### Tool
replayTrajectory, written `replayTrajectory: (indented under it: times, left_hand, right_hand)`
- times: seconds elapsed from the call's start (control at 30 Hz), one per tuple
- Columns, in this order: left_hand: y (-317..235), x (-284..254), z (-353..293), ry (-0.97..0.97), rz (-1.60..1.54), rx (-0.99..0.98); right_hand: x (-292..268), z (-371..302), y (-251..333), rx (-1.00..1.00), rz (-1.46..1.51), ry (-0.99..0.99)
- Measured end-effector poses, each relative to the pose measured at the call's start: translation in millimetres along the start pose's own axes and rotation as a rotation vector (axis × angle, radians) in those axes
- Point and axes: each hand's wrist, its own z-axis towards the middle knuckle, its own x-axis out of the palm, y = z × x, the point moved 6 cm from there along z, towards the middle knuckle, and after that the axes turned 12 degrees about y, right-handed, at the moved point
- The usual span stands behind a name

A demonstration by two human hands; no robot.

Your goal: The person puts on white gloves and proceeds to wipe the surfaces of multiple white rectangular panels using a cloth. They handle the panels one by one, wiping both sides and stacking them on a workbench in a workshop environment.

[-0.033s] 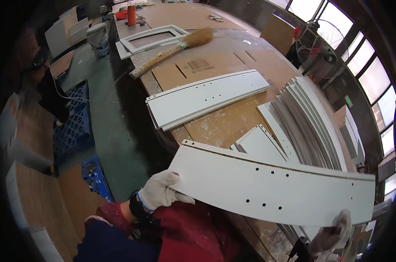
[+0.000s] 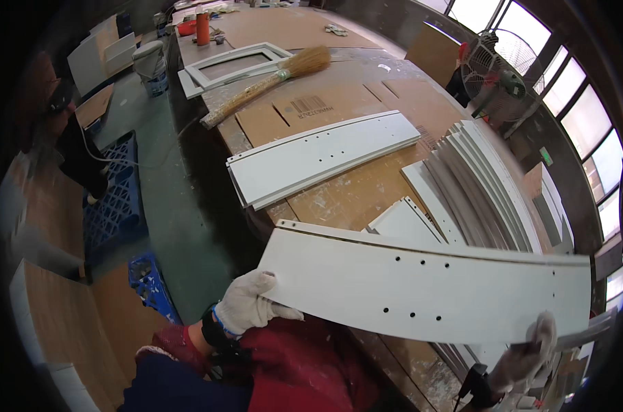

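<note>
A long white panel (image 2: 339, 278) with drilled holes and a groove along its far edge is held up in front of me, over the near edge of the table. My left hand (image 2: 248, 302), in a whitish work glove, grips its left end, thumb on the upper face and fingers beneath. At the panel's near right edge my gloved right hand (image 2: 527, 353) is closed on it, thumb on top; its other fingers are partly hidden below. Beyond it, a short stack of similar white panels (image 2: 284, 165) lies on cardboard, with a larger stack (image 2: 490, 185) to the right.
A straw broom (image 2: 263, 89) lies across the table beside white frames (image 2: 208, 72). An orange cylinder (image 2: 202, 29) stands at the far end. Blue plastic pallets (image 2: 112, 199) lie on the floor at left. A large fan (image 2: 500, 82) stands at far right.
The held panel has shifted slightly left, its right part tilting up a little. Both hands keep their grip, the right one having risen slightly. The whole view has shifted slightly.
</note>
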Motion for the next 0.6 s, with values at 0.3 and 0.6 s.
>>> replayTrajectory:
  times: [0.3, 0.6]
  left_hand:
    - [-91, 32, -2, -0.077, 0.447, 0.522]
    - [-141, -12, 5, -0.196, 0.490, 0.692]
  right_hand:
    - [97, 58, 13, 0.099, 0.192, 0.177]
    - [72, -18, -8, 0.354, 0.251, 0.247]
